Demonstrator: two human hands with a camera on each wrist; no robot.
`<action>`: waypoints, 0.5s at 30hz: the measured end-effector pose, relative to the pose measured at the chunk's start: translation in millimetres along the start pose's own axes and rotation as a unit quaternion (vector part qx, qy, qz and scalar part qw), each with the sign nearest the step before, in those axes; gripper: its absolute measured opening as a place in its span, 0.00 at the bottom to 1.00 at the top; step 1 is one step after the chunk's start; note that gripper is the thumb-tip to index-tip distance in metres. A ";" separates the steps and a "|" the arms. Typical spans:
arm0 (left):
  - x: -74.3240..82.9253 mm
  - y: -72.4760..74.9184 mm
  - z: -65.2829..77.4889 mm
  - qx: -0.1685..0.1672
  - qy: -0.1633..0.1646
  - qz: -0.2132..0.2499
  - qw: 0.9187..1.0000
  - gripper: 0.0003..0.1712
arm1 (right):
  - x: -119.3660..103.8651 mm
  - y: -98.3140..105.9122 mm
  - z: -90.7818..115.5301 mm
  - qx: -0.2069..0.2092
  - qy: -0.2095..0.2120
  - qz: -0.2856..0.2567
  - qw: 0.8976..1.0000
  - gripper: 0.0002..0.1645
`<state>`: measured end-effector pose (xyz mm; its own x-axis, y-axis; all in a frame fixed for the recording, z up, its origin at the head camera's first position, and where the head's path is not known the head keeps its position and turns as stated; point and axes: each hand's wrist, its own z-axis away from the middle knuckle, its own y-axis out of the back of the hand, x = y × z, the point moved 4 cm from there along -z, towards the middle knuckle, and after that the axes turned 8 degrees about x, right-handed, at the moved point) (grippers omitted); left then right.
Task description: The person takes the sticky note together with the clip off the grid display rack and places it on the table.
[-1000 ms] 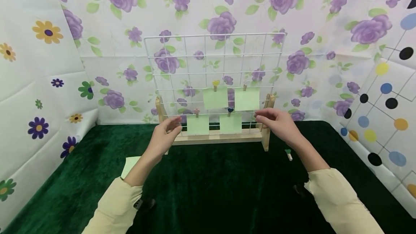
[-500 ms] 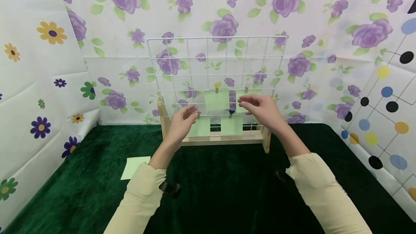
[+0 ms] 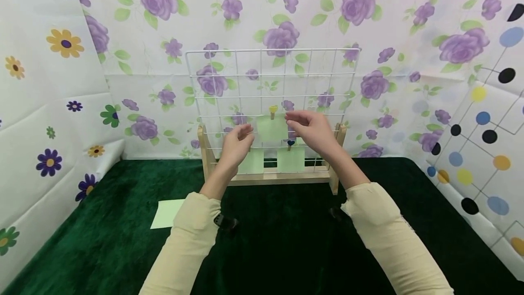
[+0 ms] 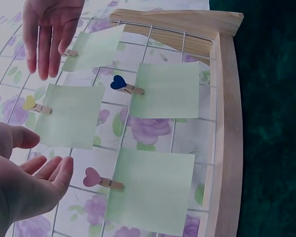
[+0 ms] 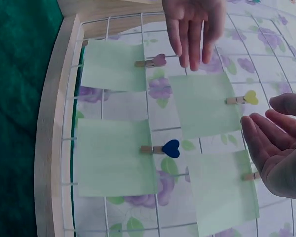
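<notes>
A white wire grid (image 3: 272, 75) stands upright in a wooden stand (image 3: 282, 177). Several pale green paper notes hang from it on small clothespins. The upper left note (image 4: 69, 116) has a yellow-heart clothespin (image 5: 244, 98). Below hang notes with a pink-heart clothespin (image 4: 103, 178) and a navy-heart clothespin (image 5: 160, 148). My left hand (image 3: 236, 145), fingers loosely bent and holding nothing, is left of the upper left note. On its other side, my right hand (image 3: 312, 132) is likewise bare-fingered, overlapping the upper right note (image 5: 224, 192) in the head view.
A loose green note (image 3: 165, 214) lies on the dark green cloth (image 3: 274, 236) at the left, partly behind the left sleeve. Floral sheeting (image 3: 155, 58) rises close behind the grid, with a dotted sheet (image 3: 487, 135) along the right side.
Both hands have moved inward and up, from the grid's sides to either side of the yellow-clipped note. The right forearm now hides a green-heart clothespin seen earlier on the cloth.
</notes>
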<state>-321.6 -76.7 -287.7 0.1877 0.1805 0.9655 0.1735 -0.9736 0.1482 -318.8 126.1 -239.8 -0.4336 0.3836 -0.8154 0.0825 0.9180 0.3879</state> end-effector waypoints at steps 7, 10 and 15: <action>5.0 -3.7 -5.9 0.031 -0.010 -0.017 0.999 0.23 | -7.8 -10.3 -13.5 0.007 -0.002 -0.004 1.000 0.22; 8.5 -5.1 -8.2 0.045 -0.015 -0.018 0.999 0.21 | -11.2 -13.0 -18.6 0.012 0.000 -0.012 1.000 0.21; 13.4 -8.1 -12.8 0.049 -0.018 -0.011 0.999 0.19 | -13.6 -17.4 -25.2 0.019 -0.011 -0.015 1.000 0.22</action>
<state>-332.8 -68.1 -273.2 0.2169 0.2089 0.9536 0.2720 -0.9511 0.1465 -336.9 102.3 -224.6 -0.4173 0.3579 -0.8353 0.1045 0.9320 0.3471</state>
